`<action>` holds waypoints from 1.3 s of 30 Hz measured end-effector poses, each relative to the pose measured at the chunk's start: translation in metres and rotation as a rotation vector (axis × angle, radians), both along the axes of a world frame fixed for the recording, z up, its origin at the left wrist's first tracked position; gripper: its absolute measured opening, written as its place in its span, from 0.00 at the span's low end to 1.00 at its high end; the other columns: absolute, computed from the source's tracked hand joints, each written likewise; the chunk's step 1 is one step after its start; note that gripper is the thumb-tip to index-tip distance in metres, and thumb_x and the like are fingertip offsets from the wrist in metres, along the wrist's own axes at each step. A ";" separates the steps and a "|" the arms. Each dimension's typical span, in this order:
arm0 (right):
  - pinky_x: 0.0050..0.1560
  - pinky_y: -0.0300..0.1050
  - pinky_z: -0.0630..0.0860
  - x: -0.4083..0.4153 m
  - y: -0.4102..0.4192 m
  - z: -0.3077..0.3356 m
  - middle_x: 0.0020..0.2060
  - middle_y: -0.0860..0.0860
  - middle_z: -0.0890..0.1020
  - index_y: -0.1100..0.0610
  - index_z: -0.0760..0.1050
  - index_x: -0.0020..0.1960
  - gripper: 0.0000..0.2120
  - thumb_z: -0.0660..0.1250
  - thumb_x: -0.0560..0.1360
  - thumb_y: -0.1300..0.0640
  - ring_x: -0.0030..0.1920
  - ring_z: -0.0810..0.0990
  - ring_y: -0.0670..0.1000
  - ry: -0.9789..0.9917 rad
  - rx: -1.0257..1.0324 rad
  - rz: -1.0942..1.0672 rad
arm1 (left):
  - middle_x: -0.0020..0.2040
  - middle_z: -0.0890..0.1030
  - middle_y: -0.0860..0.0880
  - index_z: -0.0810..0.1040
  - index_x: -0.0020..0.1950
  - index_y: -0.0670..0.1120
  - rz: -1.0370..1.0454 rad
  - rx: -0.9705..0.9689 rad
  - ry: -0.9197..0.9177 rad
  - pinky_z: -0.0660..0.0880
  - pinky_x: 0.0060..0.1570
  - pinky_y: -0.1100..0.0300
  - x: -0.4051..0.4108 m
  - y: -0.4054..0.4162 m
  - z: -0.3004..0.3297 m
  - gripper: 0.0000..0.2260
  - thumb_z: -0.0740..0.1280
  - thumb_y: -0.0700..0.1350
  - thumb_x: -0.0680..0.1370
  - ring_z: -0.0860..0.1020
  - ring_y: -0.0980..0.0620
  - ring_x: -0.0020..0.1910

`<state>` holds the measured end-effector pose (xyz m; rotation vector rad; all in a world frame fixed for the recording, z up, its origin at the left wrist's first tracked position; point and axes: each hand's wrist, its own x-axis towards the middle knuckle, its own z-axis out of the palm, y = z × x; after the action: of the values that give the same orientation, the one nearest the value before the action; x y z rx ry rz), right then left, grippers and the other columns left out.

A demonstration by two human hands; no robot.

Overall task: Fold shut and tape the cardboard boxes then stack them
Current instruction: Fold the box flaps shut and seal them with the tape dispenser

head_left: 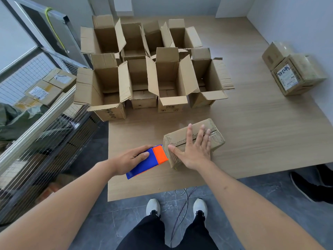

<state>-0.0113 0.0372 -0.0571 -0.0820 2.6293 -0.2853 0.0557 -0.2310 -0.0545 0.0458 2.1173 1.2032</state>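
left hand (pixel 130 158) at 7 o'clock grips blue-orange tape dispenser (pixel 146 161), its toothed edge at the closed box's near end | right hand (pixel 193 147) flat, fingers spread, presses closed box (pixel 215 134) on table (pixel 261 134) centre | open boxes (pixel 144 69) clustered at 11-12 o'clock | taped boxes (pixel 293 73) at 2 o'clock

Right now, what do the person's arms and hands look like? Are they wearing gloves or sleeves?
No gloves and no sleeves in view. Both forearms are bare up to the picture's edge. The left hand and right hand are bare too, with no rings, watch or bracelets visible.
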 end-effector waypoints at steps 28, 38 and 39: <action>0.76 0.67 0.30 -0.005 -0.020 0.012 0.74 0.67 0.24 0.52 0.21 0.77 0.58 0.47 0.68 0.18 0.75 0.23 0.69 -0.038 0.161 0.019 | 0.63 0.76 0.57 0.65 0.72 0.68 -0.098 -0.214 -0.057 0.71 0.64 0.47 -0.048 -0.020 0.026 0.15 0.52 0.62 0.85 0.76 0.50 0.60; 0.80 0.64 0.40 0.015 -0.026 0.024 0.78 0.65 0.31 0.51 0.27 0.80 0.67 0.67 0.62 0.24 0.79 0.33 0.68 0.039 0.159 0.238 | 0.68 0.69 0.55 0.50 0.74 0.79 -0.072 -0.190 0.135 0.75 0.63 0.46 -0.030 -0.051 0.067 0.35 0.69 0.55 0.81 0.73 0.51 0.63; 0.80 0.62 0.40 0.015 -0.023 0.026 0.78 0.63 0.30 0.50 0.27 0.80 0.67 0.69 0.63 0.26 0.79 0.32 0.67 0.041 0.144 0.310 | 0.68 0.70 0.54 0.52 0.74 0.79 -0.078 -0.191 0.155 0.74 0.63 0.47 -0.028 -0.052 0.069 0.35 0.70 0.53 0.81 0.73 0.51 0.63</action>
<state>0.0035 0.0141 -0.0315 -0.4448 2.6185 0.0122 0.0277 -0.2827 0.0143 0.1382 2.3338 0.9753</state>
